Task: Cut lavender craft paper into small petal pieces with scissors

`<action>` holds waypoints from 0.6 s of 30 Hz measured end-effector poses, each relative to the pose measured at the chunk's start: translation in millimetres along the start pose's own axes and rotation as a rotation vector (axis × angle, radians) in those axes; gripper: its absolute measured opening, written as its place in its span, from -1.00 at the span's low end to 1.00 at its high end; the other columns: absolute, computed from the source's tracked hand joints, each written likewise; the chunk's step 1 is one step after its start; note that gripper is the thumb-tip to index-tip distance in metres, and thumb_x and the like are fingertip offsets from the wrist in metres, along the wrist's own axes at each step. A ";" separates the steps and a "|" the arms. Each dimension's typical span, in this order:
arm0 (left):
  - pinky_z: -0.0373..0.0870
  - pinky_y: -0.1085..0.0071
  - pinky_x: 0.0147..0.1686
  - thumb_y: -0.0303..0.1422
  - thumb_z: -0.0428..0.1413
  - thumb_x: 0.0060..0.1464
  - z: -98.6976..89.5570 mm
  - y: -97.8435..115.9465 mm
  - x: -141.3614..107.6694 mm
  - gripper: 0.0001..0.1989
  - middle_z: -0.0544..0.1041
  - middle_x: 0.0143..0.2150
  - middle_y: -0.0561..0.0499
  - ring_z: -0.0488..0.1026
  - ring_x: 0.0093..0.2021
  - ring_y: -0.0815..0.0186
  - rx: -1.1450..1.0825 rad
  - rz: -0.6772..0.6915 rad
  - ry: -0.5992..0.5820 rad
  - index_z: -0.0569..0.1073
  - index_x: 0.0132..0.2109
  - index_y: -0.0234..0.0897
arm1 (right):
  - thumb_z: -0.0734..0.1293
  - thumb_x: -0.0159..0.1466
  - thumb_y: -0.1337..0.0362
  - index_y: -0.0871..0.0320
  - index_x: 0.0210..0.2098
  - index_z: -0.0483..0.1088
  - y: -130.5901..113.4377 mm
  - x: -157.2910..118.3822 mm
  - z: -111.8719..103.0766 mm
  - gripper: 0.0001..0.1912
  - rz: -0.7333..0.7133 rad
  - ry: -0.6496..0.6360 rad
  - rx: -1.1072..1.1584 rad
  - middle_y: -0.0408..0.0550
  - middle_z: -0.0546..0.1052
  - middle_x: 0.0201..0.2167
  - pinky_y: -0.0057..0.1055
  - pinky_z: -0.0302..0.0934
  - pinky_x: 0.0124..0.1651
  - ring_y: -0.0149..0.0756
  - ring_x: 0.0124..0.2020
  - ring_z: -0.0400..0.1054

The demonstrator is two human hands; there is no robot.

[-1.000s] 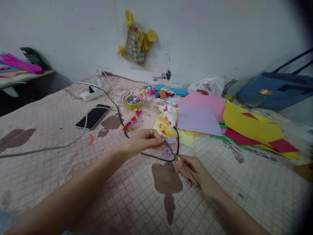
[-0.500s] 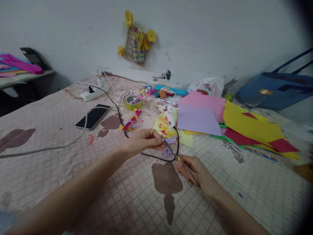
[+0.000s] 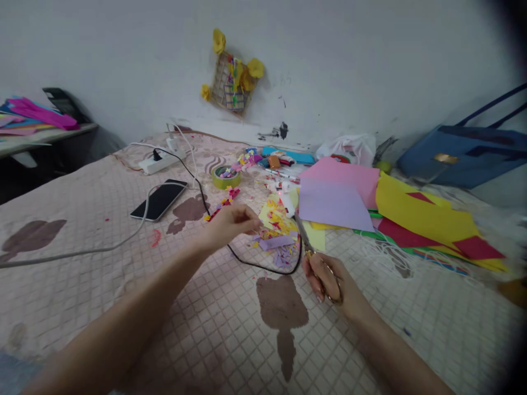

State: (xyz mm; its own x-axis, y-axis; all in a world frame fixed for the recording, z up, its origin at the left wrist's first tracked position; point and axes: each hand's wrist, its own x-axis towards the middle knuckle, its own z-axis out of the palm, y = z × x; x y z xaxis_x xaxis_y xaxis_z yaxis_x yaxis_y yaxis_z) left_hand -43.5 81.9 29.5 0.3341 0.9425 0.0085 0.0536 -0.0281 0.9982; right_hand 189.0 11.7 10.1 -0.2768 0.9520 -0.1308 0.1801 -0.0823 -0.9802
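My right hand (image 3: 331, 280) grips a pair of scissors (image 3: 305, 236) by the gold-coloured handles, blades pointing away from me. Across from it, my left hand (image 3: 233, 225) is closed in a pinch above the cloth; whatever may be in the fingertips is too small to make out. Between the hands lie purple paper scraps (image 3: 284, 255), one of them a longer strip. Just beyond them, yellow and pink paper bits (image 3: 280, 219) are heaped on a pale yellow sheet (image 3: 315, 236). A white glue gun (image 3: 287, 203) rests behind the heap. A decorated pink stick (image 3: 226, 203) is partly hidden by my left hand.
The glue gun's black cord (image 3: 263, 267) loops around the scraps. To the left are a phone (image 3: 160, 200) and a power strip (image 3: 162, 162). Green tape (image 3: 225, 178) sits behind. Purple paper (image 3: 333, 203), yellow paper (image 3: 420, 214), white string (image 3: 391, 252) and a blue bag (image 3: 473, 153) lie right.
My hands have moved apart: the left drew back leftward, and the scissors swung away to point forward. A purple strip now lies on the scraps. The camera view shifted slightly.
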 end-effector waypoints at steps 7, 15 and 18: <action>0.30 0.54 -0.52 -0.36 0.03 -0.02 -27.7 -13.6 9.7 -0.85 0.47 -0.49 0.03 0.37 -0.53 0.45 0.519 0.038 0.136 0.44 -0.35 -0.35 | 0.13 0.21 -0.08 0.16 -0.57 0.23 9.2 6.8 -8.8 -0.55 -0.012 0.069 0.016 -0.27 0.16 -0.79 -0.53 -0.08 -0.69 -0.52 -0.77 0.01; 0.24 0.51 -0.47 -0.43 0.02 -0.07 -19.1 -21.7 9.6 -0.83 0.51 -0.47 -0.01 0.38 -0.47 0.38 0.727 0.063 0.083 0.51 -0.35 -0.35 | 0.14 0.20 -0.09 0.15 -0.57 0.23 13.1 9.5 -10.8 -0.55 -0.001 0.070 0.061 -0.27 0.14 -0.78 -0.53 -0.07 -0.69 -0.51 -0.76 -0.02; 0.25 0.50 -0.42 -0.43 0.02 -0.07 -16.4 -22.5 9.8 -0.82 0.52 -0.42 -0.03 0.39 -0.43 0.37 0.736 0.072 0.058 0.50 -0.34 -0.35 | 0.16 0.19 -0.09 0.16 -0.55 0.24 12.5 9.9 -11.0 -0.56 0.006 0.072 0.078 -0.27 0.15 -0.78 -0.54 -0.07 -0.69 -0.52 -0.77 -0.02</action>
State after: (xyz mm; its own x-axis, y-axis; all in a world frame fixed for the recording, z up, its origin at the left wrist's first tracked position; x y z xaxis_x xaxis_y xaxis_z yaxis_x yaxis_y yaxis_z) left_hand -56.8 97.2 8.1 0.3110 0.9455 0.0961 0.6570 -0.2870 0.6971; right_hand 198.9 23.4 -1.8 -0.2070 0.9699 -0.1282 0.1070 -0.1078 -0.9884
